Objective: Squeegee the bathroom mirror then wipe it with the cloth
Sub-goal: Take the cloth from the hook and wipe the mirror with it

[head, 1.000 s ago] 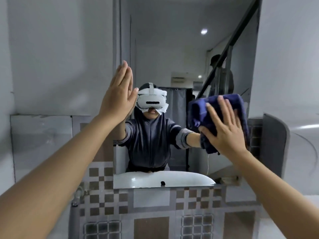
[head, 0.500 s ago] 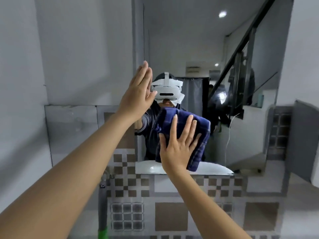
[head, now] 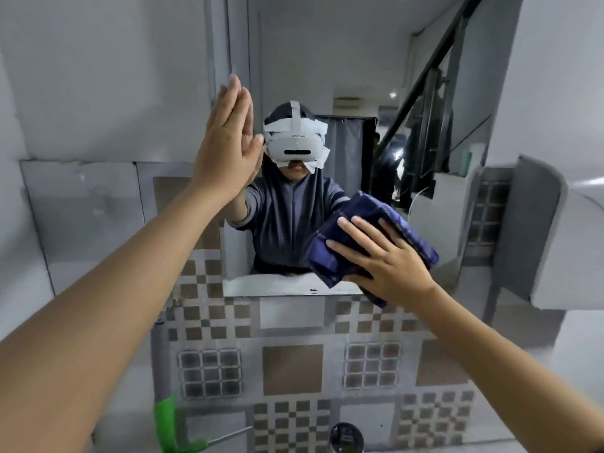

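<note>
Right hand (head: 390, 263), lower right of centre: spread flat, fingers splayed, pressing a folded dark blue cloth (head: 369, 235) against the mirror (head: 327, 76) near its bottom edge. No closed grip; cloth pinned by palm and fingertips only. Left hand (head: 228, 148), upper left of centre: open, fingers straight and together, palm braced at the mirror's left edge, holding nothing.

Judged to be the wiping stage. For a clean result: keep the palm pressure even, sweep in overlapping passes across the glass, carry each pass right out to the edges, refold to a dry face if streaks appear. Keep the bracing palm off the wiped glass to avoid fresh prints.

Below the mirror, checkered tiled wall (head: 294, 325). At the bottom left of the frame, a green-handled tool (head: 168, 423), possibly the squeegee, set aside; too blurred for certainty.
</note>
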Demonstrator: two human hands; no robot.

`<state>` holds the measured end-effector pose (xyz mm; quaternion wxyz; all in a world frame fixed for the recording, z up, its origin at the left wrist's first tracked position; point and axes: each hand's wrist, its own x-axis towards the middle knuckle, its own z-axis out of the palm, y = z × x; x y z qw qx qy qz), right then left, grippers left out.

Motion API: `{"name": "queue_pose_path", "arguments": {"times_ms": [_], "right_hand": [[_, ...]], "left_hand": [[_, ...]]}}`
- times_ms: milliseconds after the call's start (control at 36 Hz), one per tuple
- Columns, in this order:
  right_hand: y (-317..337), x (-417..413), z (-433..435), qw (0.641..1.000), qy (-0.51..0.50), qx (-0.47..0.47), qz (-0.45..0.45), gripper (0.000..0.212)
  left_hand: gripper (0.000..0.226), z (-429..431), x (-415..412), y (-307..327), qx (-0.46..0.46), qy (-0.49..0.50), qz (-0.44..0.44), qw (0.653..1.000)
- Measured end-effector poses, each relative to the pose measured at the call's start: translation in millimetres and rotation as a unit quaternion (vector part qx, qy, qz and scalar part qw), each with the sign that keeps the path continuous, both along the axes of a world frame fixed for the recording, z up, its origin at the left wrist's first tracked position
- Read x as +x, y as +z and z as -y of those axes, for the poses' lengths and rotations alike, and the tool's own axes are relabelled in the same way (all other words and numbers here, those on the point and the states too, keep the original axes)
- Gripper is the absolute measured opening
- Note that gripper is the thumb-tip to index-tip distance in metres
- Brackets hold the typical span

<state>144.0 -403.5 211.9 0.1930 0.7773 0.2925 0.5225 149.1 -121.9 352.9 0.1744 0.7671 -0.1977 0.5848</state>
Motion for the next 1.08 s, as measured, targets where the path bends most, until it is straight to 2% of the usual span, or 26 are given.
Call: {"name": "queue_pose_path", "arguments": {"times_ms": [83, 139, 222, 333, 389, 444, 528, 639, 694, 889, 1000, 1083], "right_hand": [[-17, -4, 28, 0.984, -0.043, 0.169, -0.025, 0.066], [-32, -6, 37, 0.95, -0.045, 0.301, -0.074, 0.069], [-52, -11, 31, 0.844, -0.015, 0.519, -0.135, 0.075], [-70, -8, -4, 0.698, 0.057, 0.708, -0.096, 0.071], [-73, -6, -25, 0.659, 0.072, 0.744, -0.076, 0.07], [-75, -4, -46, 0.645, 0.089, 0.756, -0.067, 0.069], [-79, -5, -74, 0.663, 0.104, 0.739, -0.063, 0.069], [-84, -8, -110, 0.73, 0.106, 0.672, -0.063, 0.068], [-85, -8, -127, 0.758, 0.103, 0.641, -0.065, 0.068], [-87, -11, -179, 0.869, 0.089, 0.476, -0.099, 0.059], [-88, -11, -198, 0.894, 0.1, 0.421, -0.119, 0.058], [-85, -14, -206, 0.918, 0.116, 0.364, -0.101, 0.054]], "left_hand": [[0.058, 4, -4, -2, -0.019, -0.01, -0.01, 1.0], [0.052, 7, -12, -3, -0.017, -0.017, -0.013, 1.0], [0.05, 9, -20, -7, -0.018, -0.02, -0.015, 1.0], [0.049, 9, -20, -15, -0.019, -0.031, -0.032, 0.999], [0.051, 8, -18, -25, -0.024, -0.04, -0.037, 0.998], [0.055, 8, -16, -39, -0.025, -0.06, -0.043, 0.997], [0.055, 7, -20, -66, -0.027, -0.096, -0.065, 0.993], [0.035, 8, -42, -106, -0.033, -0.116, -0.057, 0.991], [0.027, 6, -52, -126, -0.041, -0.145, -0.091, 0.984], [0.027, -19, -63, -152, -0.089, -0.165, -0.178, 0.966], [0.03, -38, -65, -154, -0.102, -0.125, -0.189, 0.969], [0.029, -52, -67, -157, -0.128, -0.084, -0.183, 0.971]]}}
